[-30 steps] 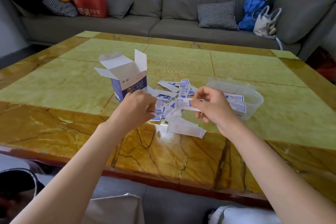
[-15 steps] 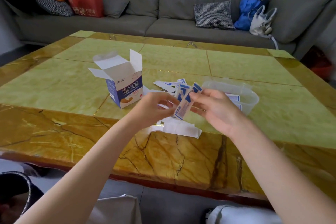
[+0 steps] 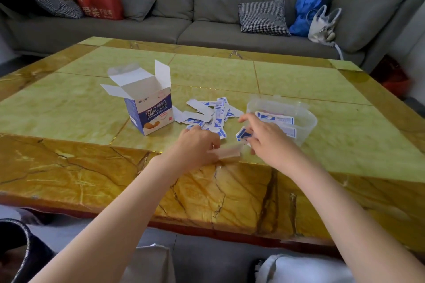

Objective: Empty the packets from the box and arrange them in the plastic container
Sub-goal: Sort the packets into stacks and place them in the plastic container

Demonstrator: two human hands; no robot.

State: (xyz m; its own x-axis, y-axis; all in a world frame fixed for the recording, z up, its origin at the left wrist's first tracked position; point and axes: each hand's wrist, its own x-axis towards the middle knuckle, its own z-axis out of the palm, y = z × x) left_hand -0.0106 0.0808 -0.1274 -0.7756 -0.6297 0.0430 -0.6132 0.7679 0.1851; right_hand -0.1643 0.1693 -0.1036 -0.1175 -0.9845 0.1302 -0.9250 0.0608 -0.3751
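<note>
The right hand (image 3: pixel 268 136) hovers low over the bench (image 3: pixel 299 89), fingers loosely curled around a blue-and-white packet (image 3: pixel 242 133) whose end sticks out to the left of the palm; it sits just beside the near left corner of the plastic container (image 3: pixel 305 122). The left hand (image 3: pixel 197 142) rests close by, knuckles up, fingers bent, its fingertips on the end of a tan strip (image 3: pixel 227 153) that lies blurred between the two hands; whether it pinches the strip or only touches it cannot be told.

Just beyond the left hand, a loose pile of packets (image 3: pixel 211 114) is scattered on the bench, some face up in blue and white, others showing plain white backs. The clear container stands to the right of the pile and holds a few packets (image 3: pixel 276 119) lying flat inside.

To the left of the pile stands the box (image 3: pixel 150 108), upright, its top flaps open.

Past the far edge of the bench runs a grey sofa (image 3: pixel 207 7) carrying a checked cushion (image 3: pixel 263 17), a red bag (image 3: pixel 99 0) and a blue bag (image 3: pixel 303 11).
</note>
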